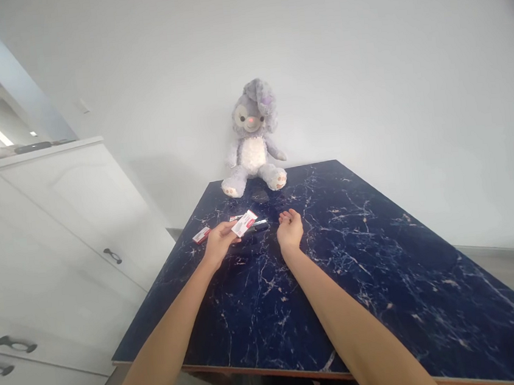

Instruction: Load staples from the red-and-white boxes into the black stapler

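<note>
Plush toy sits upright at the far end of a dark blue marbled table, leaning toward the pale wall behind it; it serves as the landmark here. Both bare forearms reach from the near side toward the toy.

Left hand: in front of the toy, a little to its left as the wearer sees it. Thumb and fingers grasp one end of a small white-and-red box, which is tilted, its free end pointing toward the toy's side of the table. The box is in front of the toy's feet; cannot tell whether its underside touches the tabletop.

Right hand: in front of the toy and slightly right of it, well apart from the held box. Fingers released, loosely curled inward, palm partly turned up.

Second box, also white and red, lies left of and nearer than the toy, just beside the left hand. Third box shows between the held box and the toy, partly hidden. Dark slim object lies in front of the toy, between the hands; too small to identify.

White cabinet stands left of the toy.
</note>
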`<state>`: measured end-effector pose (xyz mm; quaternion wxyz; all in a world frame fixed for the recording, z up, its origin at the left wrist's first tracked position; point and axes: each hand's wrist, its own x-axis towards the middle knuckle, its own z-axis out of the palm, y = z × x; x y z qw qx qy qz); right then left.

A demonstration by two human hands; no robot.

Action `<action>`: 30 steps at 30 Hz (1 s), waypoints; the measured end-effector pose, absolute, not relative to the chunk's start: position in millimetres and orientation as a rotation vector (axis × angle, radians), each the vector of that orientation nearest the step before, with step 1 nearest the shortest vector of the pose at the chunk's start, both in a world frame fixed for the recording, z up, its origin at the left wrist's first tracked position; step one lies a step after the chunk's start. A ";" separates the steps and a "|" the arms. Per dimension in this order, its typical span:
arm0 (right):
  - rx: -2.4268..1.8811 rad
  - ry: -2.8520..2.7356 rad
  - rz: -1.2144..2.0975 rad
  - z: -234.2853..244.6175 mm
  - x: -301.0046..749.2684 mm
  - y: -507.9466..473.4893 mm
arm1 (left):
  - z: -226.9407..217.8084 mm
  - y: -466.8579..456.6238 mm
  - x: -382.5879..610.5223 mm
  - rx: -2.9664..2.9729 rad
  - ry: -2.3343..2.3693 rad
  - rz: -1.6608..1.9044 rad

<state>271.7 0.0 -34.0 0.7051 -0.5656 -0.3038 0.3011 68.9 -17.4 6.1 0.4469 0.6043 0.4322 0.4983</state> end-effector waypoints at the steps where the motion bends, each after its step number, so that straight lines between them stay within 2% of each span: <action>1: -1.213 -0.680 0.708 -32.7 270.9 -0.3 | 6.0 -17.7 69.2 1.502 1.073 1.231; 9: -1.289 -0.927 0.656 -19.8 266.4 -11.1 | 5.9 -17.6 69.1 1.516 1.015 1.261; 15: -1.140 -0.867 0.873 -19.1 260.0 -11.6 | -0.4 -13.4 68.4 1.620 1.076 1.196; 23: -1.138 -0.893 0.801 -16.9 262.0 -14.0 | -0.6 -12.8 69.0 1.631 1.101 1.193; 30: -0.884 -0.966 0.791 -12.0 252.8 -16.9 | 0.0 -15.5 70.4 1.753 1.135 1.249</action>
